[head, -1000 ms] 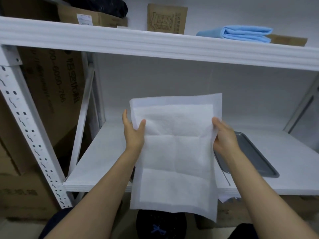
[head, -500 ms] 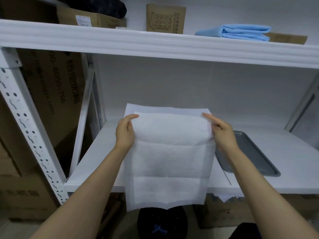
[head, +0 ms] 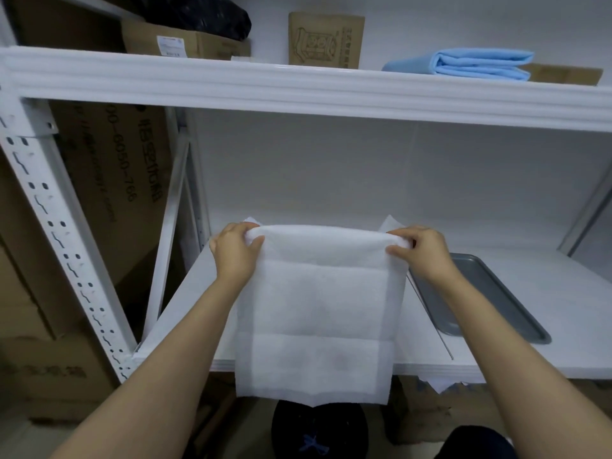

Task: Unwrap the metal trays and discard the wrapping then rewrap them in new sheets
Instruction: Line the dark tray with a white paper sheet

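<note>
I hold a white padded sheet (head: 318, 313) by its top edge above the lower white shelf (head: 546, 356). My left hand (head: 236, 251) grips the top left corner and my right hand (head: 420, 251) grips the top right corner. The top edge is folded over away from me, and the sheet's lower part hangs past the shelf's front edge. A bare grey metal tray (head: 490, 299) lies on the shelf to the right of the sheet, partly hidden by my right forearm.
The upper shelf (head: 298, 84) carries cardboard boxes (head: 326, 39), a black bag (head: 198, 14) and a folded blue cloth (head: 477, 64). A dark bin (head: 319, 432) stands on the floor under the sheet. Cardboard cartons (head: 109, 180) stand left of the perforated rack post (head: 49, 226).
Both hands have lowered the sheet toward the shelf and spread a little wider. The top edge, upright a second ago, now folds over backward.
</note>
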